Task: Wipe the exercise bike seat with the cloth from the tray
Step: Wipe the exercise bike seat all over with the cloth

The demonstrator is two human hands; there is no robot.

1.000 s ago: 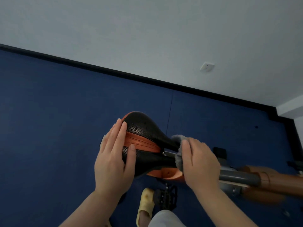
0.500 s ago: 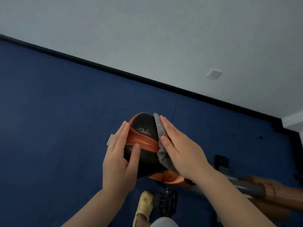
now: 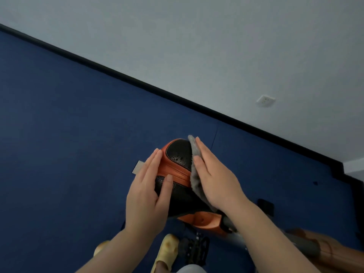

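Note:
The exercise bike seat (image 3: 180, 154) is black and perforated with an orange band and rim, and sits in the middle of the head view. My left hand (image 3: 147, 194) lies flat against its left side, thumb on the black top. My right hand (image 3: 214, 178) presses a grey fluffy cloth (image 3: 194, 172) flat on the seat's right half, fingers straight and pointing toward the wide end. Most of the cloth is hidden under that hand. The tray is out of view.
The bike's grey and orange frame (image 3: 307, 247) runs off to the lower right, with a black pedal (image 3: 194, 249) below the seat. My feet in yellow slippers (image 3: 165, 251) stand on the blue floor. A white wall with a socket (image 3: 266, 99) lies beyond.
One second ago my right hand held the cloth at the seat's narrow end. It has slid with the cloth up over the right half toward the wide end. My left hand stayed put.

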